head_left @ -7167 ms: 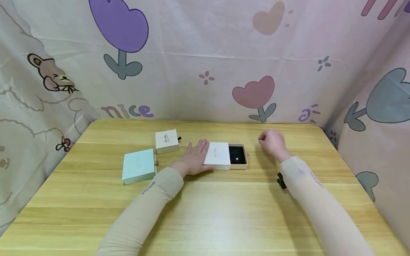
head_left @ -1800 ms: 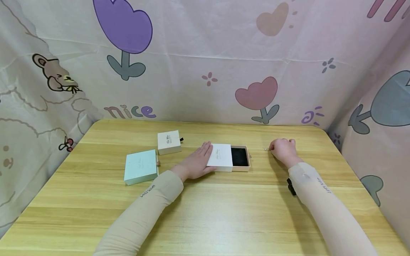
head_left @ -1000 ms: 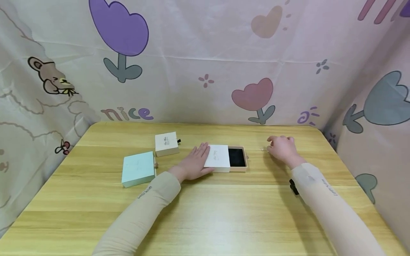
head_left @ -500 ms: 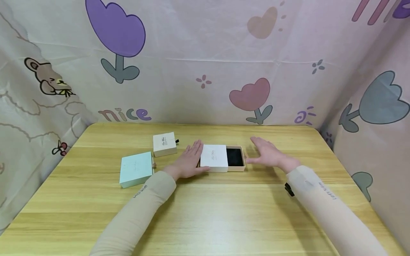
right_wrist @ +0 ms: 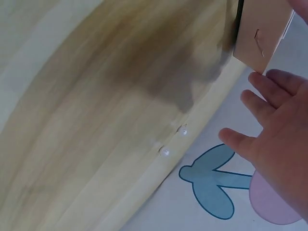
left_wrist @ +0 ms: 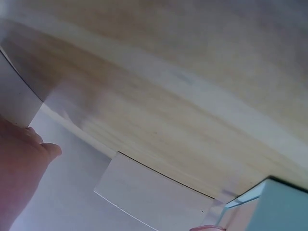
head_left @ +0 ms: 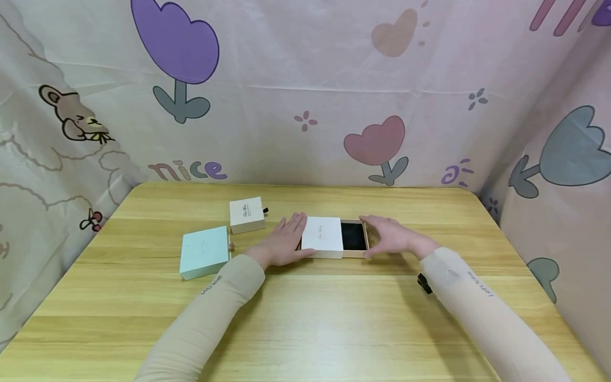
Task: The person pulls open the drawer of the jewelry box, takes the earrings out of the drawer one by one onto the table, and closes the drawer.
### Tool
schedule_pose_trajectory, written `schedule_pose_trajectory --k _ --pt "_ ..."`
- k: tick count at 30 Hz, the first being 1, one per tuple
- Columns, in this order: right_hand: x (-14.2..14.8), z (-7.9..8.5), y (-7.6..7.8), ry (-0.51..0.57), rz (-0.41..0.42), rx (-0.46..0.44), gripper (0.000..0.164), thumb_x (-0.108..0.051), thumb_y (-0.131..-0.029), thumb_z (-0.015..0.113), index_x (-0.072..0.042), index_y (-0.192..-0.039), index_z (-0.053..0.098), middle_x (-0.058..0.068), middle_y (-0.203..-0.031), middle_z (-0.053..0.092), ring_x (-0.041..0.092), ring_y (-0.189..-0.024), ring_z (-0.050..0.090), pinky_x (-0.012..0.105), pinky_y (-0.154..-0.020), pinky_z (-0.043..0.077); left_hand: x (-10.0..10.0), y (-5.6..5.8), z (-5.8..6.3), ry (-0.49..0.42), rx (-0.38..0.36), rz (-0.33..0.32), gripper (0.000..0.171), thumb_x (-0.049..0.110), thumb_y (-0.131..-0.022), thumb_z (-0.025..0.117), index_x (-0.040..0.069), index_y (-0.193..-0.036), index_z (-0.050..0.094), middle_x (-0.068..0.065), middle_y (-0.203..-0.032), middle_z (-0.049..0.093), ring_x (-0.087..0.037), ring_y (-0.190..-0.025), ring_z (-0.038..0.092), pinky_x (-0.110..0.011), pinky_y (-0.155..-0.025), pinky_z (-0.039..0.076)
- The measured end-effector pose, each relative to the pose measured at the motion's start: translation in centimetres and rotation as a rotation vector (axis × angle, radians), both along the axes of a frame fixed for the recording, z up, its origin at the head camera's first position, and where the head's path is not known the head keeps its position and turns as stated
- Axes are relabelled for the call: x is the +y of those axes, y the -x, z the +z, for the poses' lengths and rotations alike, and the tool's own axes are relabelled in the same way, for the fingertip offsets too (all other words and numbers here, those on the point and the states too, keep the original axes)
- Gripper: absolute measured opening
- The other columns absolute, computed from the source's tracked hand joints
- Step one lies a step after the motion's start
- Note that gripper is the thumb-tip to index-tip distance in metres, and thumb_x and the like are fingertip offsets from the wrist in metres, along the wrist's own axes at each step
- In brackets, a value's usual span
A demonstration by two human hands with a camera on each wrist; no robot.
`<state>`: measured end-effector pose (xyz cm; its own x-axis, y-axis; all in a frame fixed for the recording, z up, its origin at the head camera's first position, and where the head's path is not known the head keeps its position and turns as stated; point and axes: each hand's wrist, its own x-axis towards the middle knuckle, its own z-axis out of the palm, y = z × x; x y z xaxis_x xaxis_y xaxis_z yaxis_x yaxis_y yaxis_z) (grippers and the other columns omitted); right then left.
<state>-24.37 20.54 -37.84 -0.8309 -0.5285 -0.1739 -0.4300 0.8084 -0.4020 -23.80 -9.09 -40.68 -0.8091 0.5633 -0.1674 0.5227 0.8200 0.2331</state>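
A white slide-out jewelry box [head_left: 322, 233] lies mid-table, its pink-edged drawer [head_left: 354, 254] partly out to the right and showing a bare black insert [head_left: 353, 236]. My left hand [head_left: 283, 245] rests against the box's left end, fingers straight and thumb along the near side. At the drawer's right end, my right hand [head_left: 392, 236] spans the front with thumb at the near corner and fingertips at the far one. The right wrist view shows those fingers extended near the drawer front [right_wrist: 262, 36]. Two small pearl-like studs, one stud [right_wrist: 165, 151] and another stud [right_wrist: 183, 130], lie on the wood.
Left of the left hand stand a mint-green box [head_left: 205, 251] and, behind it, a small cream box [head_left: 246, 214] with a black tab. The wooden table [head_left: 305, 323] backs onto a patterned cloth [head_left: 272, 106].
A pearl stud seen in the drawer earlier is out of it now. My right hand has left the studs on the table, opened and moved left to the drawer. The left hand stays put.
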Motion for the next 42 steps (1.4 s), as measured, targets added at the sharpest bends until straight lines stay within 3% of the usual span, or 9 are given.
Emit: schedule_pose_trajectory --k 11,42 --pt "0.1 -0.2 0.3 0.029 -0.006 -0.004 0.095 -0.032 -0.071 0.08 0.004 -0.143 0.03 0.024 -0.147 0.034 0.041 -0.135 0.032 0.054 -0.111 0.026 0.3 0.0 0.2 0.025 0.008 -0.005 0.093 0.064 -0.091 0.035 0.0 -0.149 -0.001 -0.016 -0.158 0.001 -0.027 -0.146 -0.002 -0.045 -0.119 0.004" --pt "-2.5 0.0 0.2 0.035 -0.01 -0.013 0.099 -0.031 -0.069 0.082 0.002 -0.145 0.027 0.021 -0.15 0.031 0.039 -0.137 0.03 0.051 -0.113 0.024 0.4 -0.1 -0.2 0.031 0.04 -0.005 0.091 0.062 -0.092 0.036 -0.001 -0.149 0.001 -0.018 -0.158 0.003 -0.029 -0.146 0.0 -0.048 -0.118 0.005"
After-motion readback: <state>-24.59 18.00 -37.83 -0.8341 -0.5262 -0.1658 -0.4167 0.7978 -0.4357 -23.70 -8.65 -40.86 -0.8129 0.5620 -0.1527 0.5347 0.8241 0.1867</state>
